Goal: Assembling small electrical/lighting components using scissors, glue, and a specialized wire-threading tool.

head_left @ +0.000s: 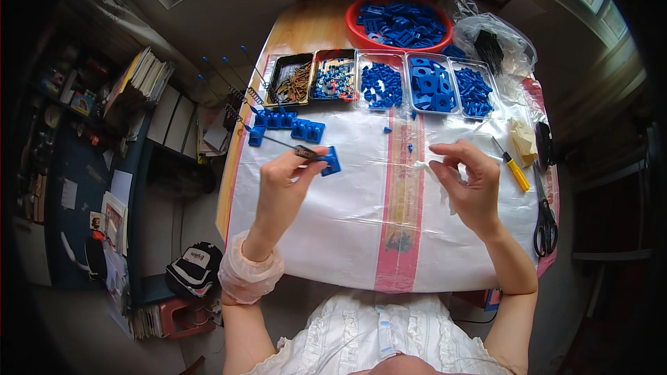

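Note:
My left hand [279, 177] pinches a small assembly: a blue plastic base [332, 161] with a dark coil spring [306, 153] and a thin rod slanting away to the upper left. Over the right half of the table, my right hand [474, 184] has its thumb and index finger curved and apart, with nothing visible between their tips. A whitish patch shows below that thumb; I cannot tell if it is tissue or glare. Beyond my left hand stand several similar blue bases [307, 130], some with upright springs and blue-tipped rods. Tiny blue pieces [387, 129] lie loose between the hands.
Along the far side are trays of brass-coloured screws [292, 82], small metal parts [335, 79] and blue plastic pieces [381, 85]. A red basin [353, 26] of blue parts stands behind. On the right lie a yellow-handled screwdriver [517, 173] and black-handled scissors [545, 232].

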The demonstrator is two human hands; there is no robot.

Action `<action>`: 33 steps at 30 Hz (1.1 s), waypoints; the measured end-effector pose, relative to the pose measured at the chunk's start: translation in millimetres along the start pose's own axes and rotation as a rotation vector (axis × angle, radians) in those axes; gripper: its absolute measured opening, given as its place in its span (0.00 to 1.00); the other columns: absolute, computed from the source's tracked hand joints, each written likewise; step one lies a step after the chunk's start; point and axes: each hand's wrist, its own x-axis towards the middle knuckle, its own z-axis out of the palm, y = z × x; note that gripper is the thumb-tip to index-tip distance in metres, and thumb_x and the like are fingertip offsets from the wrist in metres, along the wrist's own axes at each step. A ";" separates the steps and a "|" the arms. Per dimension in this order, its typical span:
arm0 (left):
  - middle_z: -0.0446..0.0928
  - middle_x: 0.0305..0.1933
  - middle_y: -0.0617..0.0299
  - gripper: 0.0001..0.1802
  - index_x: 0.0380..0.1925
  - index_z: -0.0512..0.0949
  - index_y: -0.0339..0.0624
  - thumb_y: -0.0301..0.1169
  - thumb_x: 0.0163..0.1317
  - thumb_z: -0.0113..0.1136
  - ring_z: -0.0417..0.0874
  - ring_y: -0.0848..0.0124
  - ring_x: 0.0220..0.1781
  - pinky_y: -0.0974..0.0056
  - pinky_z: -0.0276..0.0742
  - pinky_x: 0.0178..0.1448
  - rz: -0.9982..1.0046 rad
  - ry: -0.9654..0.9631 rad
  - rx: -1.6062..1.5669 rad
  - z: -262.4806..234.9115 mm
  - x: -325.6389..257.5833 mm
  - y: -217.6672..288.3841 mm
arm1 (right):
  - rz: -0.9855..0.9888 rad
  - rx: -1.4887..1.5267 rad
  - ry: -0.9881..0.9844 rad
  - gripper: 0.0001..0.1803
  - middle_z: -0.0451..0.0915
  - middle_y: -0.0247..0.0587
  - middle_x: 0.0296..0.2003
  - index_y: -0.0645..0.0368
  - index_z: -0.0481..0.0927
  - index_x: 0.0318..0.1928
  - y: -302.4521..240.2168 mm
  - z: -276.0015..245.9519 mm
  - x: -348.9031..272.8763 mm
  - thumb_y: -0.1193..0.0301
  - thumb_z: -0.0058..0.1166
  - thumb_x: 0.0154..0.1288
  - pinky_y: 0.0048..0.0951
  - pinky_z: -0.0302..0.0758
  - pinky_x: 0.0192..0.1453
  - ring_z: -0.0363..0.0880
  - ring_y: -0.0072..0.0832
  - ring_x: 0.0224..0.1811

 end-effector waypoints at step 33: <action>0.87 0.32 0.54 0.11 0.34 0.86 0.32 0.28 0.56 0.76 0.89 0.69 0.32 0.67 0.82 0.40 -0.160 0.338 0.294 -48.3 35.1 -138.8 | 0.272 -0.236 0.250 0.15 0.75 0.26 0.31 0.62 0.86 0.52 3.9 -140.0 -36.2 0.82 0.63 0.65 0.15 0.70 0.45 0.71 0.11 0.35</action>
